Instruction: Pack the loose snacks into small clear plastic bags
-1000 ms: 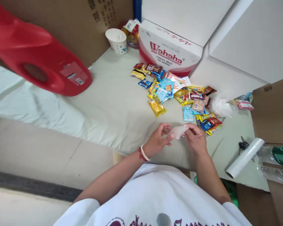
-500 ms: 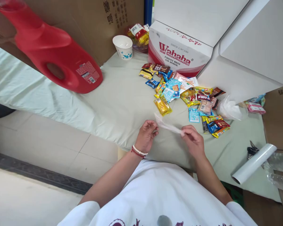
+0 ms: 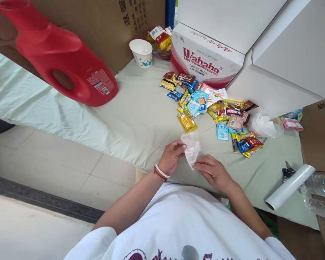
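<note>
A small clear plastic bag [image 3: 192, 147] hangs crumpled between my hands above the near table edge. My left hand [image 3: 172, 156], with a white bead bracelet and a red cord at the wrist, pinches the bag's left side. On the lower right, my right hand [image 3: 212, 170] has its fingertips closed at the bag's bottom corner. Just beyond the bag lies a yellow snack packet [image 3: 186, 121]. Behind it spreads a pile of small wrapped snacks [image 3: 196, 101], and a smaller group of packets [image 3: 247, 144] lies to the right.
A big red jug [image 3: 67, 68] and a paper cup [image 3: 141, 54] stand left. The Wahaha carton [image 3: 206, 57] is at the back. Right are bunched plastic bags [image 3: 264, 124], a plastic film roll [image 3: 289, 187], keys [image 3: 288, 171] and a clear bottle [image 3: 318, 186].
The bag was stretched sideways between my hands and now hangs more upright and spread. My right hand has moved left and slightly down, closer to my left hand.
</note>
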The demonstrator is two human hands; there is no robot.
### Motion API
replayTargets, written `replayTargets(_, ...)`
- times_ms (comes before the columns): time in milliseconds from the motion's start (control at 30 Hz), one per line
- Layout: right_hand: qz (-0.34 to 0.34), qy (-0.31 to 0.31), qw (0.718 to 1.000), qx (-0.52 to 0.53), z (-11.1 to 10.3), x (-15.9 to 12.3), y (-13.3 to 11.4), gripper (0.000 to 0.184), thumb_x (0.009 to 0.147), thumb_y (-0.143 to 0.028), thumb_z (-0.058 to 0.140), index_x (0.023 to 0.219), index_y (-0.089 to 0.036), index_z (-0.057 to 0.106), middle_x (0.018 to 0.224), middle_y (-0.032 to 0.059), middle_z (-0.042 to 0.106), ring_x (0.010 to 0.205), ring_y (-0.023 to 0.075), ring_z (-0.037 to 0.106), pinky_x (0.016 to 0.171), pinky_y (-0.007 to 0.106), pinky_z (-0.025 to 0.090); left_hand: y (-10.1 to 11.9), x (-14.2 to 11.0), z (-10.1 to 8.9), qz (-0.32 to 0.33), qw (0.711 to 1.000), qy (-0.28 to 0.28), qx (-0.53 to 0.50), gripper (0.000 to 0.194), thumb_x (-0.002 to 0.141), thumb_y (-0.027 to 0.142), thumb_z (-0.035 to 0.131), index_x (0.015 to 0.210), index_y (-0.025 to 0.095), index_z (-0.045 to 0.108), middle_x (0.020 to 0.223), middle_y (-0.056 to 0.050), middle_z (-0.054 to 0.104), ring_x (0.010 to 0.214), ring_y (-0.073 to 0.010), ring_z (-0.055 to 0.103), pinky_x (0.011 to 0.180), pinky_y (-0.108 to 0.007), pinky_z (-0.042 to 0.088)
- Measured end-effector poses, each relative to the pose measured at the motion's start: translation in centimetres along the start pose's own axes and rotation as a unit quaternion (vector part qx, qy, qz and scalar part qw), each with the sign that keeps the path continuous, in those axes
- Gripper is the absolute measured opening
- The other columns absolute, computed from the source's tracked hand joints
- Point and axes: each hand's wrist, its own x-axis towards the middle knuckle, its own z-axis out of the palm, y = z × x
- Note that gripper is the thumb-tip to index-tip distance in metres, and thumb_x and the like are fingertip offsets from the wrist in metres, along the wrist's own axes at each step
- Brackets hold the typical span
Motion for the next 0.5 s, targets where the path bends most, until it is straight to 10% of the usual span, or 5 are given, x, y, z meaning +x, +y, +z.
replayTargets(267, 0.182, 0.226, 0.957, 0.022, -1.4, 2.0, 0.6, 0.016, 0.097, -0.034, 0.066, 0.110, -0.026, 0.073, 0.103, 0.0050, 0.065, 0.081, 0.0164, 0.061, 0.072, 0.030, 0.053, -0.5, -0.4, -0.2, 0.038, 0.997, 0.010, 0.065, 0.037, 0.068, 0.045, 0.088, 0.081, 0.017, 0.069, 0.078, 0.002, 0.061, 0.075, -0.0116, 0.054, 0.072, -0.025, 0.046)
replayTargets(500, 0.172, 0.218, 0.960, 0.022, 0.8, 4.2, 1.8, 0.009, 0.091, -0.032, 0.073, 0.097, -0.025, 0.076, 0.099, 0.0031, 0.061, 0.070, 0.0127, 0.052, 0.063, 0.028, 0.047, -0.4, -0.6, 0.0, 0.062, 0.993, 0.003, 0.096, 0.032, 0.074, 0.045, 0.082, 0.083, 0.017, 0.069, 0.080, 0.001, 0.064, 0.075, -0.0120, 0.054, 0.072, -0.026, 0.044)
